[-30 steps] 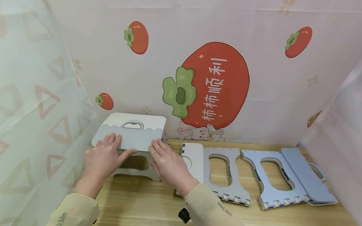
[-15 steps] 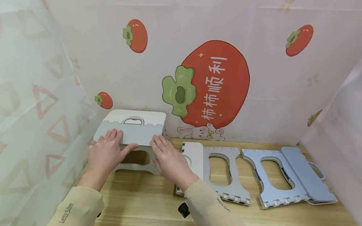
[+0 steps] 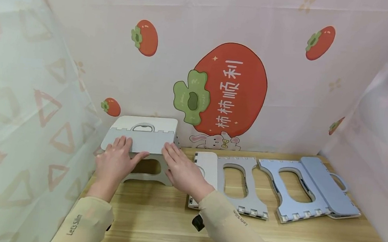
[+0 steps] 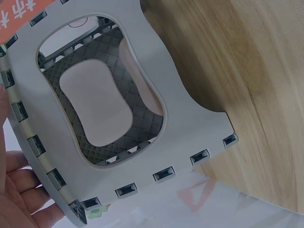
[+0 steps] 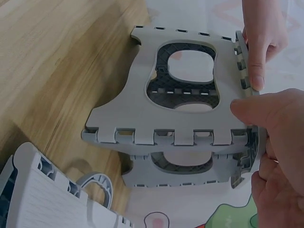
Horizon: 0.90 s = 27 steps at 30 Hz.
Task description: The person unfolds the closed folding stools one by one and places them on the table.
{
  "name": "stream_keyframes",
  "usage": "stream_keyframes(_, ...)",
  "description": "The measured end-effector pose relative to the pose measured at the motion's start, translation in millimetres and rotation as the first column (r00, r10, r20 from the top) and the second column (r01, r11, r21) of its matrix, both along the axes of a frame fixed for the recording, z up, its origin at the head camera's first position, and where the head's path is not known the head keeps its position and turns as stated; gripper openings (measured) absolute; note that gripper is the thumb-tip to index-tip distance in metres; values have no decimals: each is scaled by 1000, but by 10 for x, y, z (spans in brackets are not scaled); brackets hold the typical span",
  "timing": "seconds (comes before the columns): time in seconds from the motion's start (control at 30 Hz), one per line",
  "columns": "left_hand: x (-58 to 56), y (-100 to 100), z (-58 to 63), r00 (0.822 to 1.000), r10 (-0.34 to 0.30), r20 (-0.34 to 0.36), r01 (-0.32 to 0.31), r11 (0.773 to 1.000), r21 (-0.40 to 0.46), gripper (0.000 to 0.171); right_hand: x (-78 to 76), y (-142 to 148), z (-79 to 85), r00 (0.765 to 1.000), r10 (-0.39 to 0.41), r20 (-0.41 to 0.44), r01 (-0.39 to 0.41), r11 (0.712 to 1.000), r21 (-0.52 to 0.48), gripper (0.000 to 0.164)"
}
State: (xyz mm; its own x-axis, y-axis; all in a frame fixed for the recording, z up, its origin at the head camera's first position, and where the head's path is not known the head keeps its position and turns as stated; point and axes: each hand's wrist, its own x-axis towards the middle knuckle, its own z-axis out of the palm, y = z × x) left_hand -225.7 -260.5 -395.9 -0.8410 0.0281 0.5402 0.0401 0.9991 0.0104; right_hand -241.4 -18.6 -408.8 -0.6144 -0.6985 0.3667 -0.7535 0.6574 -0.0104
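My left hand [image 3: 114,163] and right hand [image 3: 185,172] grip the opened folding stool [image 3: 147,142], now nudged slightly farther ahead, presumably positioning it.

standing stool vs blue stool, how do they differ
The standing stool is unfolded and upright; the blue stool lies folded flat.
The standing stool is white and grey, the blue stool pale blue.
In the head view, the standing stool is at left, the blue stool at right.
Both have a looped handle.
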Motion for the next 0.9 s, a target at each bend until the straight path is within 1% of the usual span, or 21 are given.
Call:
stream_keyframes(0.13,7,15,-9,999,3,40,-4,1000,16,83,13,49,0,999,10,40,-11,1000,14,70)
stream_keyframes(0.27,28,20,-10,997,-11,72,9,1000,27,82,35,135,-25,994,26,107,-28,1000,11,74)
stream_keyframes(0.33,41,18,-5,995,-21,99,17,999,37,81,40,195,-46,989,38,140,-38,999,-2,75)
stream_keyframes(0.43,67,16,0,985,-53,163,42,996,72,77,41,301,-86,984,50,173,-47,999,-22,75)
stream_keyframes(0.53,109,26,-22,975,-91,205,68,991,119,72,37,415,-136,981,52,185,-47,998,-32,73)
stream_keyframes(0.57,123,36,-37,974,-102,204,77,989,128,71,35,456,-153,982,52,182,-47,998,-32,73)
stream_keyframes(0.63,150,69,-67,976,-123,181,100,986,130,67,29,541,-186,981,43,188,-38,999,-30,72)
stream_keyframes(0.7,176,123,-91,978,-147,151,127,982,138,65,23,633,-215,977,30,212,-23,999,-35,72)
stream_keyframes(0.8,214,230,-114,978,-184,101,168,975,148,61,15,767,-256,963,4,268,8,999,-44,70)
stream_keyframes(0.9,250,349,-144,972,-231,33,221,957,186,58,14,887,-287,946,-34,323,47,998,-33,71)
